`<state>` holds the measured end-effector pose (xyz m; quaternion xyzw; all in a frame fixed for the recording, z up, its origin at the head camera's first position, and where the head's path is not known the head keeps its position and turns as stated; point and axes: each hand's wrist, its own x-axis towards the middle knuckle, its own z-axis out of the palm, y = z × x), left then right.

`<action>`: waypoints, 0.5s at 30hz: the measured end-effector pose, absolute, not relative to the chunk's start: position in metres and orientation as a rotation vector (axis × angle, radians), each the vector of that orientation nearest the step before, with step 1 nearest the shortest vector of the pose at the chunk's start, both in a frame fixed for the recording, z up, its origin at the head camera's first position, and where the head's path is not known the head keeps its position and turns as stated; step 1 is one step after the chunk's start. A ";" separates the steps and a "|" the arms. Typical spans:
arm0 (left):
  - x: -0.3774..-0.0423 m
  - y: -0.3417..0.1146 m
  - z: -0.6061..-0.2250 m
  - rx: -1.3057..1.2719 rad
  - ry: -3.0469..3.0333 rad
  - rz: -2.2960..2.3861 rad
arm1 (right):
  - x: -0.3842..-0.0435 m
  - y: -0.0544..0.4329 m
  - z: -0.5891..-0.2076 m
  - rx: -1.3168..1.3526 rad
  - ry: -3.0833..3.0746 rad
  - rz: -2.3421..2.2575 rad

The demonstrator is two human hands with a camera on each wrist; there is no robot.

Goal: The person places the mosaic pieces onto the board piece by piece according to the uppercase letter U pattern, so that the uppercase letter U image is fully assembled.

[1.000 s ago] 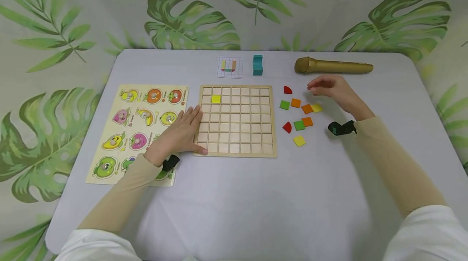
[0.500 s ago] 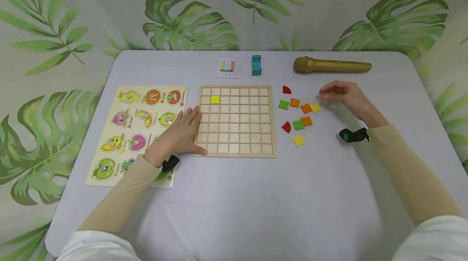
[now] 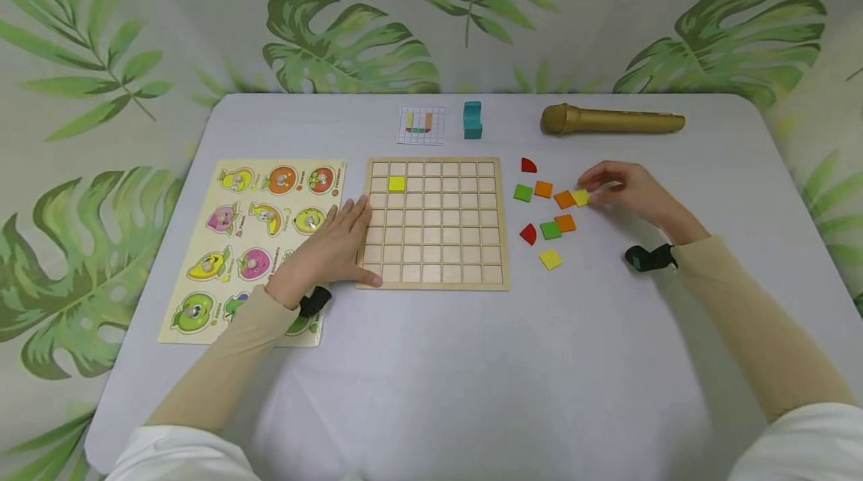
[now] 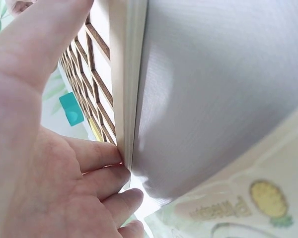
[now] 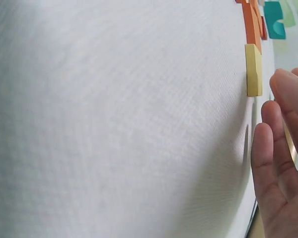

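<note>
My left hand (image 3: 330,245) rests with spread fingers along the left edge of the wooden grid board (image 3: 441,286); in the left wrist view its fingertips (image 4: 120,174) meet the board's side. One yellow square tile (image 3: 397,183) sits in a cell near the board's upper left. To the right of the board, my right hand (image 3: 627,192) reaches to another yellow tile (image 3: 580,198), its thumb and fingers right at that tile's edge. The right wrist view shows the yellow tile (image 5: 253,70) standing a little apart from the fingers. An orange tile (image 3: 564,199) touches it.
Several orange, green, yellow and red pieces (image 3: 529,234) lie right of the board. Behind stand a pattern card (image 3: 421,138), a teal block (image 3: 473,121) and a gold microphone (image 3: 613,120). A fruit puzzle board (image 3: 202,241) lies under the left forearm.
The right hand first drew back to the right, then came down and leftward to the yellow tile beside the orange one. The left hand has stayed on the board's edge.
</note>
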<state>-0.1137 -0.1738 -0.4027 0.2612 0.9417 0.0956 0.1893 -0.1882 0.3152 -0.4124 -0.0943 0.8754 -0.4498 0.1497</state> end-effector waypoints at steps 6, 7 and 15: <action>-0.113 -0.174 -0.402 0.719 2.643 0.275 | -0.187 0.310 -0.412 -0.331 2.575 -1.195; -0.114 -0.174 -0.402 0.716 2.642 0.276 | -0.188 0.309 -0.413 -0.334 2.587 -1.176; -0.114 -0.174 -0.404 0.699 2.632 0.277 | -0.189 0.308 -0.416 -0.353 2.658 -1.102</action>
